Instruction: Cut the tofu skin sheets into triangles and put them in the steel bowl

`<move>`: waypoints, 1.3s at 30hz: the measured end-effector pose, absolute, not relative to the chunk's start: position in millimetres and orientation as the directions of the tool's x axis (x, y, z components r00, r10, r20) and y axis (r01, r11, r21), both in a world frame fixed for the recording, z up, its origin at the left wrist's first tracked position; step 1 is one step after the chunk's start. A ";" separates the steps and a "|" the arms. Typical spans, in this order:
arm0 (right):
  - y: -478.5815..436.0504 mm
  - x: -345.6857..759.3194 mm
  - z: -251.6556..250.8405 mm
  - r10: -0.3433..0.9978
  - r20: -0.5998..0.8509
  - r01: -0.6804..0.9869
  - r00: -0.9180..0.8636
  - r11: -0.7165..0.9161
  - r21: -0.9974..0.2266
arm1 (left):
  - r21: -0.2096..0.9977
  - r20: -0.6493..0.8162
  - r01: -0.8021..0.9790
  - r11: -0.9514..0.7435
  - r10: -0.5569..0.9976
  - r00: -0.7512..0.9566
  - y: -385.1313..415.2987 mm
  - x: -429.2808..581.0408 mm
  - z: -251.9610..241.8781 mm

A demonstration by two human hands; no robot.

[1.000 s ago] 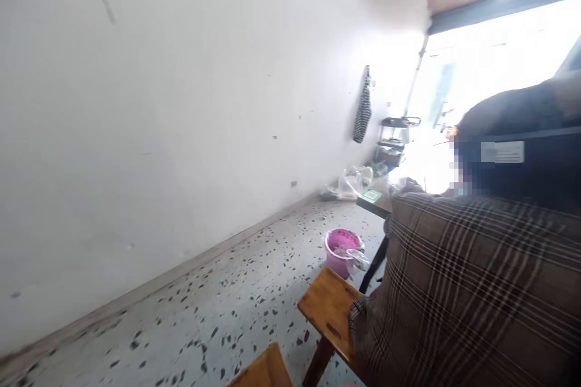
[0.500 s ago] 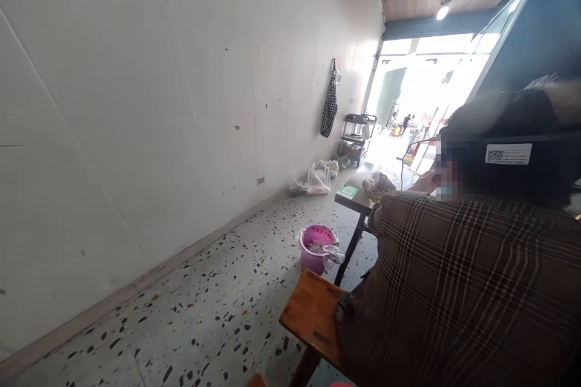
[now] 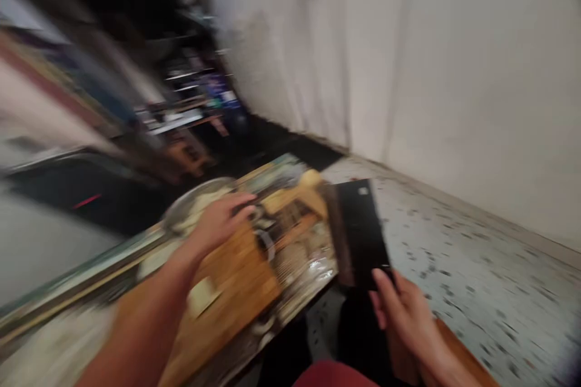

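Note:
My left hand (image 3: 222,217) reaches out above a wooden cutting board (image 3: 245,290), its fingers stretched and holding nothing I can see. Just beside it is a metal bowl (image 3: 175,208) with pale pieces inside. On the board lies a pale, flat slice (image 3: 203,296). Off the table's right edge, my right hand (image 3: 406,311) grips a cleaver (image 3: 365,230) with a wide, black, rectangular blade, tilted upward. Motion blurs the view, so fine details are lost.
Past the board, the cluttered table (image 3: 295,308) carries a round yellowish thing (image 3: 311,179) and blurred items. A white wall (image 3: 476,72) rises on the right above a speckled floor (image 3: 436,254). Part of a wooden bench (image 3: 467,354) shows at lower right. Shelving stands in the dark background.
My view has swung from a wall, a doorway and a seated person in plaid to the table before me. Both my hands and the cleaver are now in view.

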State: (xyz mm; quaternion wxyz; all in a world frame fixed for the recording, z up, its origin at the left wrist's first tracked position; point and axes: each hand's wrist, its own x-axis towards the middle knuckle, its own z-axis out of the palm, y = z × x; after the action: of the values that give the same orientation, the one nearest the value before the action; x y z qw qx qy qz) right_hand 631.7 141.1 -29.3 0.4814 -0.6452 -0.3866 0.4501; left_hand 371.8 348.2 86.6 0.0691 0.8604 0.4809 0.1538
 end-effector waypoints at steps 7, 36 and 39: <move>174.5 537.7 -19.7 0.957 -0.244 0.037 -0.159 -0.241 -0.970 | 0.181 -0.126 0.949 -0.259 0.951 0.284 244.5 196.4 59.5; 244.7 424.9 23.4 0.718 -0.383 0.168 -0.581 -0.355 -0.920 | 0.382 0.353 0.862 -0.332 0.915 0.196 258.3 175.0 32.2; 288.1 419.9 56.9 0.838 -0.148 0.232 -0.524 -0.026 -0.972 | 0.295 0.501 0.889 -0.351 0.849 0.169 319.7 171.8 58.2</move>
State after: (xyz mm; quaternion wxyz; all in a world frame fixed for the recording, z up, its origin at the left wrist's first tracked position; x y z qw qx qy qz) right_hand 419.9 288.1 56.9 0.2590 -0.4132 -0.6479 0.5852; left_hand 171.8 319.7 58.2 -0.0328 0.7638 0.5688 0.3034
